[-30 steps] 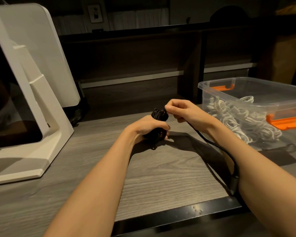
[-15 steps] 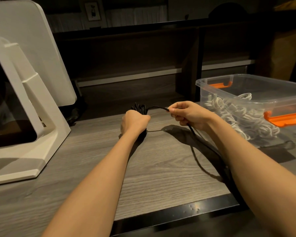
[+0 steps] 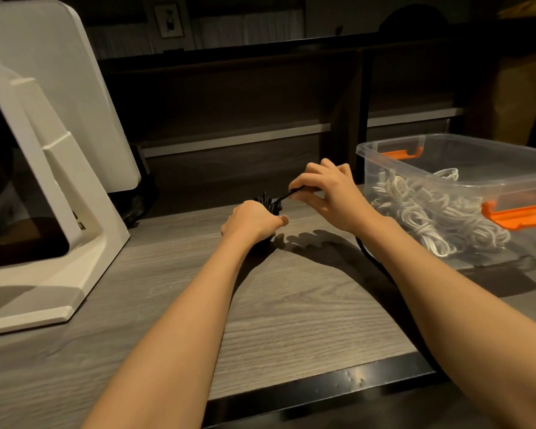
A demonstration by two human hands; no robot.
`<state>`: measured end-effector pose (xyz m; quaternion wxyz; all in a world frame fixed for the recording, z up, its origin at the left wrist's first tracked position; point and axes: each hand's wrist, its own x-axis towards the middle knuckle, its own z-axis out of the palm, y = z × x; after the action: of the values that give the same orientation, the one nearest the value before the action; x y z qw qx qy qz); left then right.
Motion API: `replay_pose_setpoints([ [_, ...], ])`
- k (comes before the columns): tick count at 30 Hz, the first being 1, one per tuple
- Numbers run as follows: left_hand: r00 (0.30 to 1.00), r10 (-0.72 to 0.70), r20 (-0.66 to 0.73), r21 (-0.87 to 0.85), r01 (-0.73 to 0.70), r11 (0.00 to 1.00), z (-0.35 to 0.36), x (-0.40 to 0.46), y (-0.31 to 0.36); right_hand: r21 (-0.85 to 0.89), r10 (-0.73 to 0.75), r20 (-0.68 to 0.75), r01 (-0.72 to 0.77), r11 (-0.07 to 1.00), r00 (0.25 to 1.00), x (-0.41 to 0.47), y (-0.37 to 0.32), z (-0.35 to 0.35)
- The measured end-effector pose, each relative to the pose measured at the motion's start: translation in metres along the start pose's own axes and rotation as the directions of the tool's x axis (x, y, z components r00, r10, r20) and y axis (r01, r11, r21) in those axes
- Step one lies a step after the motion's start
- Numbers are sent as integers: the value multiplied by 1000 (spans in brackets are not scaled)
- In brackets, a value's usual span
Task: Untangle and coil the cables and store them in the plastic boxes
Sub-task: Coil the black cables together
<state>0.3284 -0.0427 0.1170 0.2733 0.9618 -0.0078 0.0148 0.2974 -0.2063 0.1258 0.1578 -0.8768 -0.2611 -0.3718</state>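
My left hand (image 3: pixel 252 222) is fisted around a bundle of black cable (image 3: pixel 268 202) just above the wooden desk, the loops sticking out past its knuckles. My right hand (image 3: pixel 324 193) pinches the free strand of the same cable close behind the bundle. The rest of that strand runs under my right forearm toward the desk's front edge, mostly hidden. To the right stands a clear plastic box (image 3: pixel 452 178) with orange latches, holding several coiled white cables (image 3: pixel 427 215).
A white monitor stand (image 3: pixel 75 193) with a dark screen fills the left side of the grey wooden desk (image 3: pixel 174 298). A dark shelf unit rises behind. The desk's front edge is a black strip (image 3: pixel 322 388).
My right hand has swung the free strand up and back toward the bundle, closing the gap to my left hand. The left fist has kept hold of the coil.
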Motion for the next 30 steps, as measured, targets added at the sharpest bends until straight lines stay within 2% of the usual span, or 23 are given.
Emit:
replay_pose_setpoints([
  [4, 994, 93, 61, -32, -91, 995, -1, 0, -1, 69, -7, 50, 3, 998, 999, 4, -6, 1],
  [7, 975, 187, 117, -31, -185, 982, -3, -3, 0, 241, 107, 141, -139, 960, 984, 5, -11, 1],
  [11, 931, 313, 189, -27, -314, 949, -5, -9, 3, 545, 182, 293, -321, 775, 938, 11, -23, -10],
  [14, 912, 359, 197, -12, -364, 931, -5, -12, 4, 645, 196, 334, -375, 666, 922, 10, -25, -13],
  [18, 902, 387, 191, -29, -389, 921, 0, -14, 9, 611, 194, 362, -390, 690, 912, 6, -21, -11],
  [25, 896, 423, 134, -202, -393, 897, 9, -14, 11, 436, 290, 176, -339, 834, 941, 2, -18, 18],
  [30, 869, 476, 140, -249, -434, 866, 10, -12, 10, 300, 274, 162, -312, 902, 948, -3, -11, 20],
])
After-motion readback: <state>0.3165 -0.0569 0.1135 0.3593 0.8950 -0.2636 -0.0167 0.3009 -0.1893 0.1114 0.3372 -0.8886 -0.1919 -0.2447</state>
